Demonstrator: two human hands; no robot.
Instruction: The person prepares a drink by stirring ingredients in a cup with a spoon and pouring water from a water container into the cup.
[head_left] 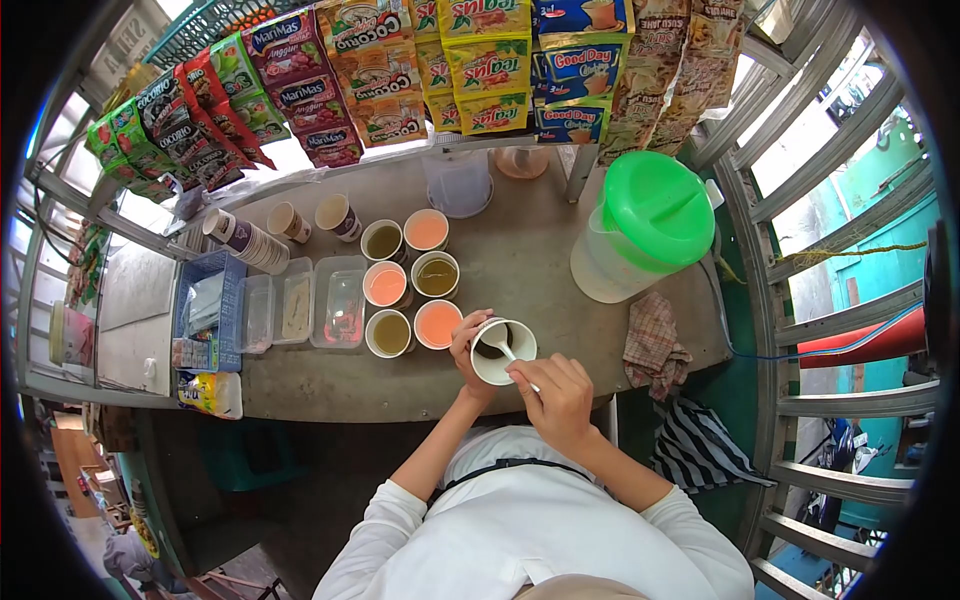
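The left hand (468, 350) is closed around the side of a white cup (491, 371), its fingers curled against the wall; the right hand (560, 398) pinches the handle of a white spoon (500, 345) between thumb and fingers, the spoon's bowl down inside the cup, at a dark substance whose nature I cannot tell; the cup is near the front edge of the grey tabletop (520, 240), its mouth facing up towards the camera.

Just beside the left hand, on the table, six filled cups stand in two columns; three hold an orange drink (438, 325) and three an olive-brown one (388, 333), the colours alternating; behind them sits a clear tub (458, 185); further left lie three clear plastic trays (339, 302), the rightmost with something pink in it, then a blue basket (235, 290) with a yellow packet (205, 392) in front of it; behind the trays are two paper cups (338, 217) and a stack of cups (245, 240) lying tilted.

To the right, well apart from the cup, stands a pitcher (610, 260) under a green lid (660, 205); a checked cloth (655, 345) lies near it, partly over the table edge, above a striped bag (705, 445); strips of drink sachets (490, 65) hang along the far side.
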